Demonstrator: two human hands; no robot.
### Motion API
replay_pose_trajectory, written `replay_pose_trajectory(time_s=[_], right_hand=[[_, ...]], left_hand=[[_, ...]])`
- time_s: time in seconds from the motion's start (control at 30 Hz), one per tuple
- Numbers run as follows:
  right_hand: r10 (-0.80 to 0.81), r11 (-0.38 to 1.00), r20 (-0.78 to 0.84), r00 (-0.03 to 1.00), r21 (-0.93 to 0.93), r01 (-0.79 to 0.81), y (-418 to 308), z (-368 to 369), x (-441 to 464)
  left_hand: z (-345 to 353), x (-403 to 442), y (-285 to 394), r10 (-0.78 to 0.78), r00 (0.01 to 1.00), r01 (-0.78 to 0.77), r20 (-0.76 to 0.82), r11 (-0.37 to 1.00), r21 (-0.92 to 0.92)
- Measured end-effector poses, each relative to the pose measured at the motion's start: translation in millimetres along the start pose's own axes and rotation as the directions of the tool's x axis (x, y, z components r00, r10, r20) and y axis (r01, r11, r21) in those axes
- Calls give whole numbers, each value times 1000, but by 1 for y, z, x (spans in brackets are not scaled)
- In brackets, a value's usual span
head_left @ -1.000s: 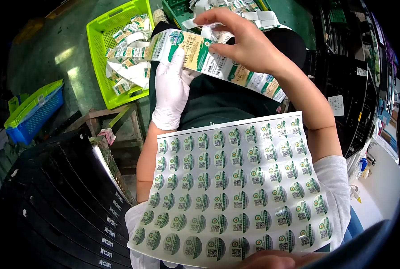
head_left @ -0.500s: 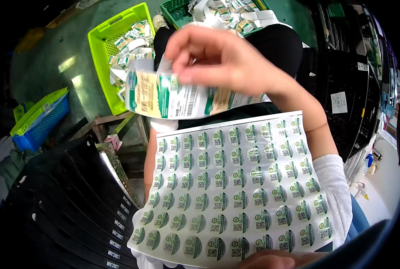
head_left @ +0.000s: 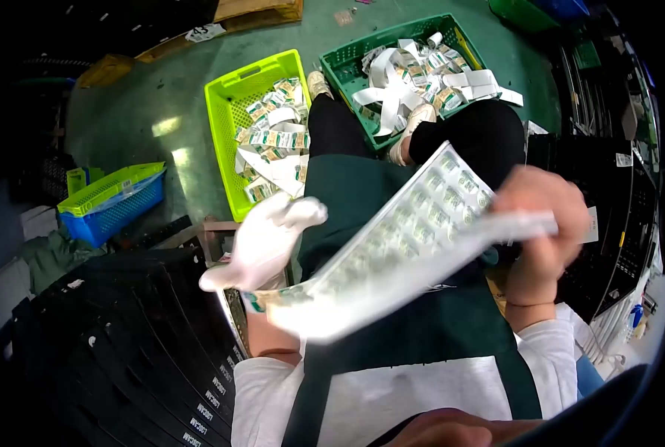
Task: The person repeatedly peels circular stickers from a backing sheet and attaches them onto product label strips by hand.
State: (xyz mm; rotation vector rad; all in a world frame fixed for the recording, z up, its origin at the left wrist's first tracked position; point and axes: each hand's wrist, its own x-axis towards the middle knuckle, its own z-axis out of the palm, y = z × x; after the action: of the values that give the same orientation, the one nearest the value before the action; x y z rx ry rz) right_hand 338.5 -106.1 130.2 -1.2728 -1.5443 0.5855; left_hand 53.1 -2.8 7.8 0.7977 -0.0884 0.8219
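green floor (head_left: 135, 127) stretches away at the far left, where a lime basket (head_left: 221, 141) holds printed strips (head_left: 273, 140); a dark green basket (head_left: 344, 71) stands to its right, also filled. nearer, a sheet of stickers (head_left: 429, 216) slants, curled and blurred, in front of the person's apron (head_left: 422, 328). the bare right hand (head_left: 545, 212) clasps its right end. the gloved left hand (head_left: 265, 238) is beside its left end, fingers bent; i cannot tell whether it grips anything.
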Motion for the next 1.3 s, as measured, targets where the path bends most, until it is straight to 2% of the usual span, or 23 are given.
replay_pose_trajectory(time_s=[0.07,0.1,0.13,0.2,0.23,0.3,0.33,0.37,0.4,0.47,0.53,0.6,0.63,0.73,0.77,0.87,0.93,1.0,1.07,1.1,1.2,1.27,1.3], right_hand=[[204,972,-180,962,-77,-220,30,6,-8],[293,954,-213,932,0,-300,46,7,-16],[383,924,-238,893,78,-375,59,6,-24],[432,899,-212,876,180,-400,72,8,-38],[477,874,-172,862,197,-444,77,6,-43],[516,851,-93,852,172,-497,76,0,-42],[516,848,-126,847,215,-485,79,1,-39],[378,919,-206,903,-34,-392,76,0,-33],[220,913,-247,944,-288,-288,70,-1,-26],[59,860,-65,996,-503,-84,57,-1,-15],[149,913,191,970,-404,-61,47,9,-8],[374,927,260,890,-87,-364,58,22,-8],[367,930,261,893,-70,-362,60,21,-4],[379,906,350,857,50,-421,71,17,-1],[352,931,375,858,-42,-363,75,17,0],[264,955,375,889,-233,-185,78,32,11],[142,922,354,925,-386,6,77,43,20],[152,910,370,916,-414,16,77,52,28],[94,918,382,919,-391,69,89,62,29],[67,909,370,927,-406,97,93,65,31],[-81,938,326,942,-295,183,94,72,26],[-128,954,302,945,-222,200,95,76,23],[-144,958,281,949,-202,205,93,75,22]], left_hand=[[9,-6,-21,-85,958,71,-272,996,-62],[6,-5,-29,-86,894,101,-439,995,12],[25,14,-35,-34,866,87,-499,993,84],[25,25,-39,-108,782,310,-614,922,231],[33,36,-42,-29,753,262,-658,929,259],[24,38,-48,-18,761,349,-648,853,387],[20,38,-50,-13,767,388,-642,805,448],[25,45,-52,12,763,368,-646,814,450],[29,48,-52,-13,782,389,-623,791,472],[36,54,-55,-66,815,425,-575,742,518],[43,60,-54,-84,812,464,-578,695,550],[46,63,-52,-85,806,477,-586,680,557],[43,62,-54,-57,784,460,-618,722,518],[35,55,-54,-43,806,464,-590,664,586],[38,58,-55,-38,800,444,-599,708,548],[24,54,-61,-93,801,488,-592,674,554],[45,64,-54,-95,815,511,-571,581,633],[32,58,-61,-23,873,444,-488,453,773],[32,60,-58,-112,817,547,-566,459,699],[26,57,-61,-56,825,534,-563,404,743],[16,50,-57,-128,835,534,-535,420,734],[13,48,-65,-94,852,449,-514,635,629],[14,48,-63,-110,867,443,-486,615,652]])
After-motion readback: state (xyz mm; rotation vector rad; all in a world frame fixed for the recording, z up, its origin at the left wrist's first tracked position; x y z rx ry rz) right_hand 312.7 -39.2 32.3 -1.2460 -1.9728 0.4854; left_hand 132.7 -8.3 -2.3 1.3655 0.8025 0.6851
